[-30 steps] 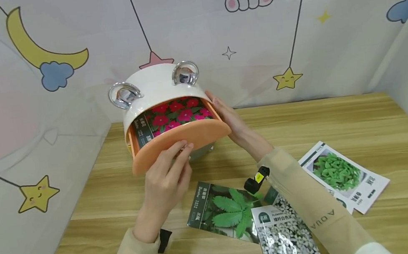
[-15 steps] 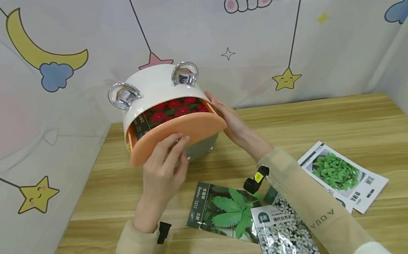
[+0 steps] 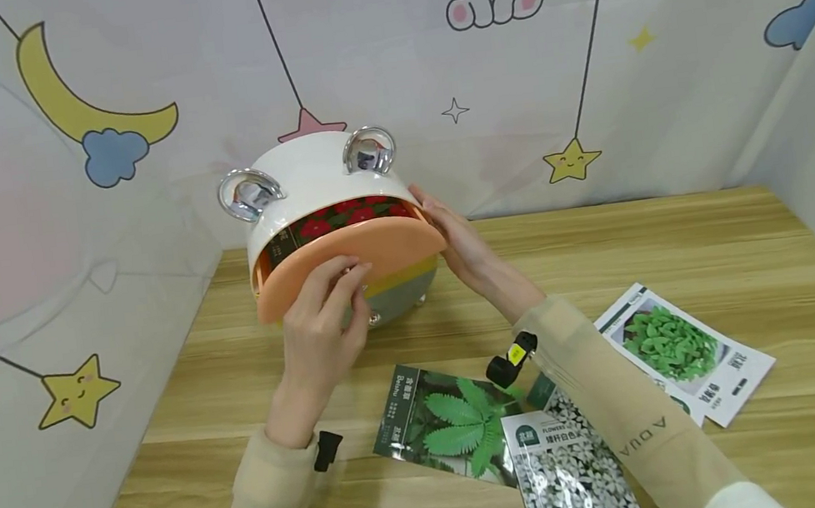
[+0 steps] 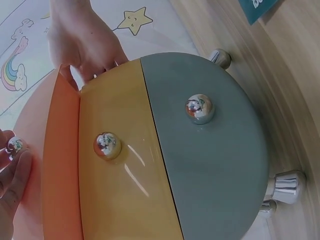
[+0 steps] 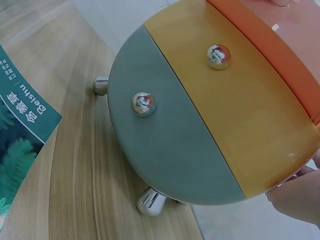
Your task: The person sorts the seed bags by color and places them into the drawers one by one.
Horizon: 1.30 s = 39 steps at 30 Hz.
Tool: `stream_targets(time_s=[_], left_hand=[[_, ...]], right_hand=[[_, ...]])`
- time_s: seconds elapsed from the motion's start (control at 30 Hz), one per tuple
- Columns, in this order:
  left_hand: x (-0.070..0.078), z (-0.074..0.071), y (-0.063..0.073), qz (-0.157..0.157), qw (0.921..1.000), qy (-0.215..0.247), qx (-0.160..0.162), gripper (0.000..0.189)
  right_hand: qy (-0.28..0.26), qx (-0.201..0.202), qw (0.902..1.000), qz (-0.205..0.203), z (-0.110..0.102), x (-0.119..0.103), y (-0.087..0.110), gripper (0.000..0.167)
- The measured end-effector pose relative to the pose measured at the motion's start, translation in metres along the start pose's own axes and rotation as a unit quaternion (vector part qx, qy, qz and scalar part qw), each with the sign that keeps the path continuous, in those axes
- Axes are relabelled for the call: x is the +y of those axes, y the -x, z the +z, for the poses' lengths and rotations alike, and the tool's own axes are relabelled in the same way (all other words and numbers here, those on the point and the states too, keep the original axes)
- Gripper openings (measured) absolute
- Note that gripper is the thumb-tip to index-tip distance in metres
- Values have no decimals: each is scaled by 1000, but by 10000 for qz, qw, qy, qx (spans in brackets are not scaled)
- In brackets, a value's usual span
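Observation:
A small white drawer cabinet (image 3: 314,164) with two chrome ears stands at the back of the table. Its top orange drawer (image 3: 399,242) is partly pulled out, and a seed packet with red flowers (image 3: 358,213) shows inside. My left hand (image 3: 318,331) pinches that drawer's round chrome knob (image 4: 16,145) between thumb and fingers. Along the cabinet's right side lies my right hand (image 3: 462,243), steadying contact there, fingers partly hidden. Below the orange drawer are a closed yellow drawer (image 4: 120,190) and a closed grey-green one (image 5: 170,145), each with a chrome knob.
In front of the cabinet lies a green-leaf seed packet (image 3: 450,425), overlapped by a white-flower packet (image 3: 572,478). More packets (image 3: 682,348) with green leaves lie to the right, partly under the right sleeve (image 3: 621,406). A printed cloth (image 3: 392,54) hangs behind the table (image 3: 678,240).
The orange drawer has slid further into the cabinet, covering more of the red-flower packet. My left hand has moved forward with the knob; my right hand stays at the cabinet's side.

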<state>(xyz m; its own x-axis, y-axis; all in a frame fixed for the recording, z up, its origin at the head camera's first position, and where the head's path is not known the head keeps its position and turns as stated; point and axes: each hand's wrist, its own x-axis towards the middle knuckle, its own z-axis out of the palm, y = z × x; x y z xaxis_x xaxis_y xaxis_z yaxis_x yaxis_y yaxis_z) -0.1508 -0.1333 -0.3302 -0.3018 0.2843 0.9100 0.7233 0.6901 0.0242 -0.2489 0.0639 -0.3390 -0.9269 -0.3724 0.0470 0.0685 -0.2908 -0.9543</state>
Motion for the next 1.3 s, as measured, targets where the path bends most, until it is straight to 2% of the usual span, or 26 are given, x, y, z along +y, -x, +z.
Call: stream_targets(time_s=[0.27,0.5,1.3], left_hand=[[-4,0,-2,-274,9995,2,-165,21],[-7,1,-4,-327,9990,6,-318,20],[-20,10,-8,-571,9980,138,-220,18]], right_hand=[[-18,17,10000,42,0,0,0,50],[-55,-34,10000,-4,1,0,-1,51],[-154,37,9998,-95,1,1,-1,51]])
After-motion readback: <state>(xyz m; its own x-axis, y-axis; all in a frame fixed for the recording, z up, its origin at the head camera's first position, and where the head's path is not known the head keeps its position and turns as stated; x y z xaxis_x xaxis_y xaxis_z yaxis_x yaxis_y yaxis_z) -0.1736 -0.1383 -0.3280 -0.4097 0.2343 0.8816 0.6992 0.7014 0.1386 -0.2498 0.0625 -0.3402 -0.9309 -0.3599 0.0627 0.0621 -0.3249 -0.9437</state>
